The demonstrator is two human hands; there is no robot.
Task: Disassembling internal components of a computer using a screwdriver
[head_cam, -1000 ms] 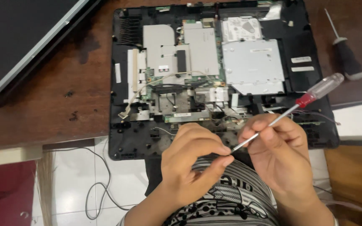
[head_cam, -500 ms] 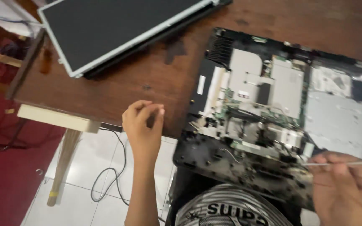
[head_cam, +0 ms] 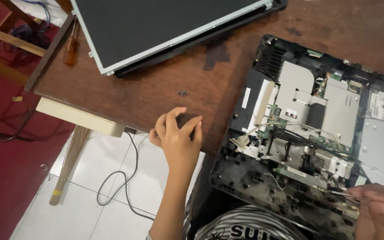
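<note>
Your left hand (head_cam: pixel 177 135) hovers over the bare wooden tabletop (head_cam: pixel 156 95), fingers curled loosely together with nothing visibly in them, near a small cluster of loose screws (head_cam: pixel 182 93) at its 12 o'clock. Your right hand (head_cam: pixel 378 213), at the frame's 4 o'clock, grips a thin screwdriver shaft (head_cam: pixel 356 198) whose tip sits at the opened laptop base (head_cam: pixel 307 133). The cover is already off, the boards exposed, and the detached screen panel (head_cam: pixel 165 26) lies at 11 o'clock. Inner parts look yet to be removed.
</note>
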